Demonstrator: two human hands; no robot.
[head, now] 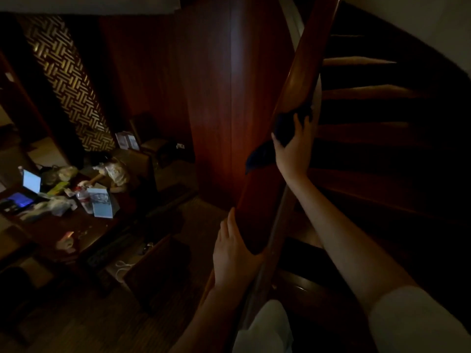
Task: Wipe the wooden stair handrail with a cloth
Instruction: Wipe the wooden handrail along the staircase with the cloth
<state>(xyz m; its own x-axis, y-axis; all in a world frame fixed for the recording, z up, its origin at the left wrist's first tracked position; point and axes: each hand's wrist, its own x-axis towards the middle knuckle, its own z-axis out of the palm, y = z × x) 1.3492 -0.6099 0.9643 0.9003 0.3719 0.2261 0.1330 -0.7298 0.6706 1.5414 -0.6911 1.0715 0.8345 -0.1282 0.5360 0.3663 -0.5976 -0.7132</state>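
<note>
Wooden handrail (300, 72) looks mid-wipe: your right hand (293, 151) wraps the dark cloth (281, 127) round it, your left hand (233, 253) grips lower down, and the upper stretch seems left to do.

Single head-worn, wide-angle view: taken from the stairs (362, 93), facing forward and steeply down along the handrail (300, 72). Left hand (232, 253) close under the lens, right hand (293, 154) farther up the rail, arm outstretched. Far below at frame left, a lower room with a cluttered counter (51, 230).
</note>
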